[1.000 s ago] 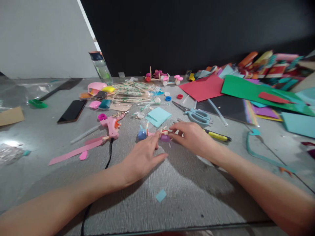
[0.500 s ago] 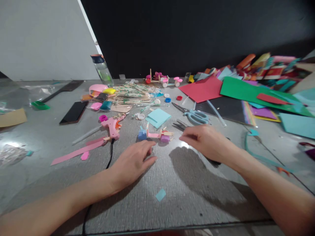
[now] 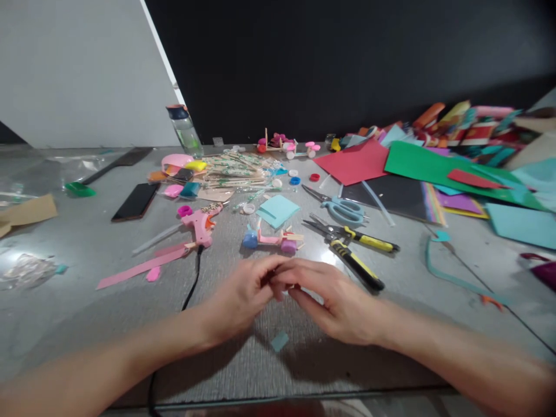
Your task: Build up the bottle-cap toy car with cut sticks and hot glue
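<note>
My left hand (image 3: 243, 292) and my right hand (image 3: 336, 301) meet at the fingertips, low over the middle of the table. Their fingers are curled inward and overlap; anything pinched between them is hidden. Just beyond lies a small model vehicle (image 3: 270, 239) of pink strip and wooden sticks, with a blue and a purple wheel-like end. A little blue paper piece (image 3: 280, 341) rests on the table below my hands. Yellow-and-black pliers (image 3: 358, 265) lie with handles spread, beyond my right hand. Light blue paper squares (image 3: 278, 209) are behind the model.
A pink glue gun (image 3: 202, 226) with a black cord (image 3: 192, 284) lies left. Blue-handled scissors (image 3: 345, 209) are behind the pliers. A phone (image 3: 135, 201), bundled sticks (image 3: 234, 168), a bottle (image 3: 185, 130) and coloured sheets (image 3: 354, 162) lie farther back.
My right hand has moved left, away from the pliers, uncovering them. My left hand has shifted slightly, and the fingers of both hands now meet. The model stays in place.
</note>
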Action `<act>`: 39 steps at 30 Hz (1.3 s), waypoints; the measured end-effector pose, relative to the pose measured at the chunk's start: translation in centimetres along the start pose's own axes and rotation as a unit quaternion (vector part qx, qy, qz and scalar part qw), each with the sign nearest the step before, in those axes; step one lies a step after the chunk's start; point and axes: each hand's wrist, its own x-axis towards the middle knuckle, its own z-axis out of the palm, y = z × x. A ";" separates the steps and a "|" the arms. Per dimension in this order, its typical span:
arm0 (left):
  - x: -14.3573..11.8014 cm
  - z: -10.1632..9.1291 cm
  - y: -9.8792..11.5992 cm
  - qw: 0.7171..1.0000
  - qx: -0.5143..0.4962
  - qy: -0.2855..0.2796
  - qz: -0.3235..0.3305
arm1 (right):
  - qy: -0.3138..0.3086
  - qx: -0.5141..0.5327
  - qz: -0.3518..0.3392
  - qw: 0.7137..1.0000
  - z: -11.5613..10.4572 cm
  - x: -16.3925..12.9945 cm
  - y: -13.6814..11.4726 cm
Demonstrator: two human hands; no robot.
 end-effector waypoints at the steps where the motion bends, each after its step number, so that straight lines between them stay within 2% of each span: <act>1: 0.0 -0.1 -0.1 1.000 0.028 0.006 0.002 | 0.001 -0.023 -0.017 1.000 0.2 -0.1 0.1; 4: -0.3 -0.7 -0.4 0.992 0.125 0.025 0.025 | 0.016 -0.133 -0.073 0.988 0.8 -0.6 0.4; 7: -0.7 -1.5 -0.6 0.974 0.206 0.041 0.090 | 0.029 -0.235 -0.130 0.963 0.8 -0.9 0.4; 9: -1.2 -2.2 -0.9 0.957 0.258 0.048 0.122 | 0.032 -0.264 -0.158 0.951 0.4 -1.0 0.3; 11: -1.8 -2.9 -1.4 0.941 0.312 0.049 0.121 | 0.015 -0.276 -0.169 0.946 -0.1 -1.0 0.2; 13: -2.4 -3.5 -2.0 0.923 0.367 0.044 0.106 | -0.031 -0.294 -0.154 0.943 -0.3 -1.0 0.4; 16: -2.8 -4.3 -2.8 0.900 0.426 0.041 0.085 | -0.124 -0.328 -0.076 0.933 0.0 -1.0 1.1; 18: -2.6 -4.8 -3.3 0.896 0.434 0.065 0.071 | -0.157 -0.338 -0.029 0.927 0.4 -1.1 1.6; 20: -2.0 -5.3 -3.9 0.902 0.414 0.104 0.067 | -0.154 -0.341 -0.003 0.927 0.5 -1.2 1.9; 22: -1.2 -5.9 -4.5 0.913 0.380 0.136 0.068 | -0.111 -0.341 0.013 0.933 0.2 -1.2 2.0; 24: -0.1 -6.4 -5.3 0.931 0.338 0.127 0.051 | -0.040 -0.345 0.031 0.937 -0.5 -1.0 2.2; 27: 1.7 -7.0 -6.3 0.958 0.279 0.071 0.005 | 0.046 -0.371 0.080 0.924 -2.0 -0.4 3.2; 30: 3.2 -7.1 -7.1 0.970 0.240 0.045 -0.015 | 0.048 -0.391 0.129 0.910 -2.8 0.3 4.9; 35: 4.1 -6.4 -7.4 0.975 0.220 0.043 -0.012 | 0.013 -0.352 0.139 0.926 -2.5 1.2 7.7; 39: 4.4 -5.5 -7.4 0.975 0.212 0.061 0.002 | 0.011 -0.343 0.142 0.928 -2.5 1.4 8.8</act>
